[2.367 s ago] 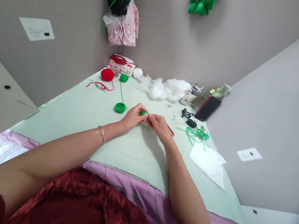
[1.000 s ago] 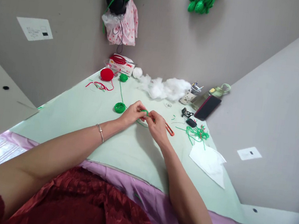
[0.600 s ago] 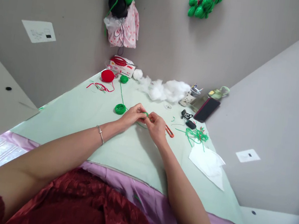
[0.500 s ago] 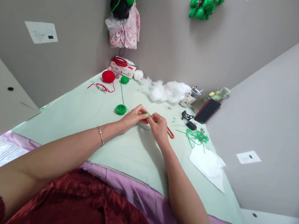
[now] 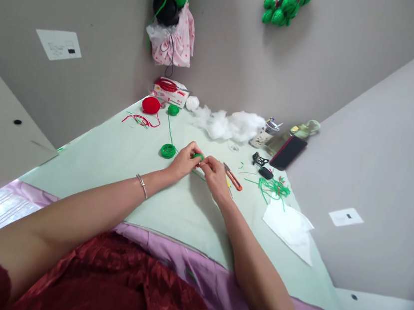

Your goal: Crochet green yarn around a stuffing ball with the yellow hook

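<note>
My left hand (image 5: 184,162) is closed in a pinch around a small green crochet piece (image 5: 198,157), which shows between the fingertips. Against the same piece, the thumb and fingers of my right hand (image 5: 215,175) are pinched together. From the green ball of yarn (image 5: 168,151), left of my hands, a strand runs toward my left hand. Just right of my right hand lie orange thread snips (image 5: 233,177). A thin yellow thing (image 5: 228,182) shows beside that hand; whether it is held I cannot tell.
Along the back are red yarn (image 5: 150,105), white stuffing (image 5: 229,125), a box (image 5: 171,93) with red scissors and a pen cup (image 5: 266,133). On the right are a phone (image 5: 288,152), green yarn scraps (image 5: 274,186) and white sheet material (image 5: 288,228).
My right hand has shifted slightly left and turned, so more of the snips and the yellow thing show. More of the green piece is visible between my fingers.
</note>
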The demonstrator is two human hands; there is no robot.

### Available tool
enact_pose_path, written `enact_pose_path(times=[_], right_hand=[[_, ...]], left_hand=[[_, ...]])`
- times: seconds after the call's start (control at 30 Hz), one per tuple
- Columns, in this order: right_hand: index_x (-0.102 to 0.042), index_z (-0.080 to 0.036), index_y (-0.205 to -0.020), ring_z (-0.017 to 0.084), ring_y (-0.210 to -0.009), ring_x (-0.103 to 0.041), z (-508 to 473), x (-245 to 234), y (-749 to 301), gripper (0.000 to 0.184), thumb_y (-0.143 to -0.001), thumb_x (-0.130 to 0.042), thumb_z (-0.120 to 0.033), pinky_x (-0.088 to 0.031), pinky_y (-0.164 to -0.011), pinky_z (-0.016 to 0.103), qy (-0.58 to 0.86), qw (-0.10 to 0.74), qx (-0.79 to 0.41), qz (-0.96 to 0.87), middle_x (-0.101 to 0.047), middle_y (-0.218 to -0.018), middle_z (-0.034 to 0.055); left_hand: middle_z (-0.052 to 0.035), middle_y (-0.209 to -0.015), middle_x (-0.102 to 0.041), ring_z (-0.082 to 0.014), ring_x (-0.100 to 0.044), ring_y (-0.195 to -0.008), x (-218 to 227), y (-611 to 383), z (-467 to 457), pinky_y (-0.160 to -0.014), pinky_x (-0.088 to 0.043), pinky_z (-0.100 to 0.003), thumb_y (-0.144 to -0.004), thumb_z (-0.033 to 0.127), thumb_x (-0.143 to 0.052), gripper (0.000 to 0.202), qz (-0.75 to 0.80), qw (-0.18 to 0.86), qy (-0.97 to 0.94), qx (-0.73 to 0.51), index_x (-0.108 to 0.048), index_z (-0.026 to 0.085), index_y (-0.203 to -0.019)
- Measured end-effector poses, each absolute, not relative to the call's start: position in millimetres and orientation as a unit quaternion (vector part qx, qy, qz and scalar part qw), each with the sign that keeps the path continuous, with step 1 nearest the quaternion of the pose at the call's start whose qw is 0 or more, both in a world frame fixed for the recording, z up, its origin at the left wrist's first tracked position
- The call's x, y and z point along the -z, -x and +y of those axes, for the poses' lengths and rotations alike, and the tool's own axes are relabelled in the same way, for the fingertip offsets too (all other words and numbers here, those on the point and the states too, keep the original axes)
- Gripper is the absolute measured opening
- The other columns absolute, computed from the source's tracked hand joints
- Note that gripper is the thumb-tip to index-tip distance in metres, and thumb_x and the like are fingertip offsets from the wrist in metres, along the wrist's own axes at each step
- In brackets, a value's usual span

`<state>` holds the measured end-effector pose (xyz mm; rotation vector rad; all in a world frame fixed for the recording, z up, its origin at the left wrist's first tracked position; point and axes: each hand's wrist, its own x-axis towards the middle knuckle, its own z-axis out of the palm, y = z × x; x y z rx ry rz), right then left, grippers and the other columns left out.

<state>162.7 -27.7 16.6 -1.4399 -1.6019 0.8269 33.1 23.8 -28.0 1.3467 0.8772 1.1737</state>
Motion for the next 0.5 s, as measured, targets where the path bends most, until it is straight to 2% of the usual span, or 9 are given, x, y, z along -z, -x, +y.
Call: enact_pose_path(times=[0.17,0.27,0.33,0.4,0.5], right_hand=[[-0.055,-0.022,-0.065,0.012,-0.053,-0.036,-21.8,-11.8,-167.0,0.03,-0.079,-0.057,-0.048,-0.029,-0.051,0.027,0.578,0.415,-0.363,-0.602,-0.042,-0.057,-0.0053],[-0.054,-0.021,-0.065,0.011,-0.053,-0.036,-19.0,-8.8,-170.2,0.031,-0.078,-0.06,-0.049,-0.03,-0.05,0.026,0.575,0.422,-0.37,-0.595,-0.051,-0.061,-0.0033],[-0.054,-0.021,-0.066,0.011,-0.053,-0.037,-17.3,-7.5,-172.4,0.031,-0.079,-0.06,-0.049,-0.031,-0.051,0.026,0.572,0.425,-0.369,-0.596,-0.056,-0.064,-0.0018],[-0.051,-0.022,-0.064,0.011,-0.053,-0.037,-15.4,-7.0,-175.1,0.032,-0.08,-0.059,-0.049,-0.03,-0.051,0.026,0.574,0.43,-0.355,-0.599,-0.053,-0.062,-0.0027],[-0.046,-0.023,-0.061,0.011,-0.053,-0.033,-13.3,-8.1,-179.5,0.032,-0.079,-0.06,-0.046,-0.026,-0.052,0.027,0.582,0.434,-0.321,-0.608,-0.041,-0.055,-0.0058]], left_hand=[[-0.0023,-0.094,-0.067,-0.0143,-0.065,-0.076,24.4,-35.3,14.6,-0.07,-0.058,-0.031,-0.096,0.028,-0.066,0.017,0.347,0.53,-0.573,-0.521,-0.065,0.014,-0.106],[0.0025,-0.082,-0.063,-0.0125,-0.062,-0.072,19.3,-35.9,9.3,-0.071,-0.055,-0.029,-0.092,0.014,-0.067,0.007,0.327,0.536,-0.568,-0.532,-0.061,0.015,-0.095],[0.0042,-0.079,-0.062,-0.0114,-0.063,-0.073,16.3,-35.3,7.7,-0.075,-0.054,-0.028,-0.088,0.006,-0.066,0.014,0.313,0.548,-0.563,-0.534,-0.057,0.017,-0.09],[0.0043,-0.079,-0.063,-0.0109,-0.065,-0.073,15.2,-34.3,7.9,-0.077,-0.054,-0.027,-0.087,0.007,-0.065,0.016,0.301,0.567,-0.557,-0.528,-0.055,0.019,-0.089],[0.0029,-0.081,-0.064,-0.0118,-0.068,-0.071,17.0,-33.4,10.8,-0.076,-0.056,-0.03,-0.089,0.016,-0.067,0.013,0.29,0.598,-0.546,-0.511,-0.054,0.019,-0.089]])
